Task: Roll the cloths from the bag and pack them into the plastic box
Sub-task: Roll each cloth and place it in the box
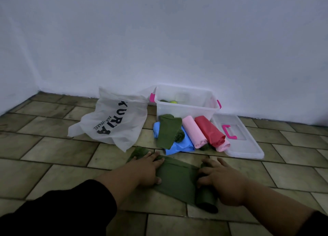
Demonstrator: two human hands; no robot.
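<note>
A dark green cloth (177,175) lies on the tiled floor in front of me, partly rolled from its right end. My right hand (221,182) rests on the rolled part with fingers curled over it. My left hand (147,168) presses flat on the cloth's unrolled left part. Behind it lies a pile of cloths: a blue one (182,143), a green one (168,131), a pink roll (194,132) and a red roll (209,131). The clear plastic box (188,109) with pink latches stands open at the wall, with something green and yellow inside. The white bag (113,122) lies to its left.
The box's clear lid (248,143) with a pink handle lies on the floor to the right of the pile. A white wall rises just behind the box and along the left. Bare floor tiles extend to the left and right of my arms.
</note>
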